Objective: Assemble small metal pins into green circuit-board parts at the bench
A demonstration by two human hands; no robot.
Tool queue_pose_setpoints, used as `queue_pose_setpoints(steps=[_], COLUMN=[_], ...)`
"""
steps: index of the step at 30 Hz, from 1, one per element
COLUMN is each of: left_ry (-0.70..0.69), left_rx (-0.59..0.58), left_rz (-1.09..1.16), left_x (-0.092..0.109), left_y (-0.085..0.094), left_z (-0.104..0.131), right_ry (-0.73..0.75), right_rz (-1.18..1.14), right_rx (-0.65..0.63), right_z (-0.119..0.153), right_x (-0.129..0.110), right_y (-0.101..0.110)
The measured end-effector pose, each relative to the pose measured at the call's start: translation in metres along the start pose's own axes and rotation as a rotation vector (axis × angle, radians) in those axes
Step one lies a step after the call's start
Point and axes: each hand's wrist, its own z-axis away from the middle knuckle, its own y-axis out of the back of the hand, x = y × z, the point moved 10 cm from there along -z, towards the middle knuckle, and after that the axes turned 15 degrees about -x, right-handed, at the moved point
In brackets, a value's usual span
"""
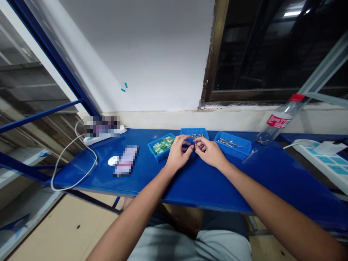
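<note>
Head view: both hands meet over the middle of the blue counter [206, 190], fingers bent, fingertips close together. Left hand [178, 153] is curled, thumb toward the right; right hand [209, 152] has thumb and index drawn together. Tiny metal piece [195, 144] shows between the fingertips; too small to tell which hand grips it, or how firmly.

Three blue trays around the hands. Left tray [162, 156] holds green packets [163, 144], just beside left hand. Middle tray [193, 131], right behind the fingertips, near the wall, holds small metal parts [194, 136]. Right tray [236, 152] holds thin metal rods [227, 143], beyond right hand.

Counter's left side: pixelated flat item [126, 161] next to a white oval object [112, 161], plus white cable [63, 189] looping over the edge. Far right: tilted clear bottle [281, 117], red cap, and white power strip [323, 161].
</note>
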Motion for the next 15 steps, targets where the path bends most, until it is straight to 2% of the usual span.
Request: queue_pose_setpoints(steps=[3,6,9,15], left_ry=[0.080,0.160,0.162,0.134], left_rx=[-0.027,-0.101,-0.094,-0.056], left_rz=[-0.055,0.071,0.112,0.216], left_x=[-0.003,-0.014,-0.022,-0.034], left_y=[0.000,-0.008,-0.008,-0.007], left_z=[0.001,0.002,0.002,0.000], right_ry=[-0.016,0.015,0.041,-0.022], right_rz=[0.005,0.030,0.030,-0.053], right_rx=[0.072,0.054,-0.002,-0.035], right_z=[0.002,0.001,-0.002,-0.005], right_x=[0.000,-0.004,-0.004,0.006], right_y=[0.011,0.012,0.006,-0.002])
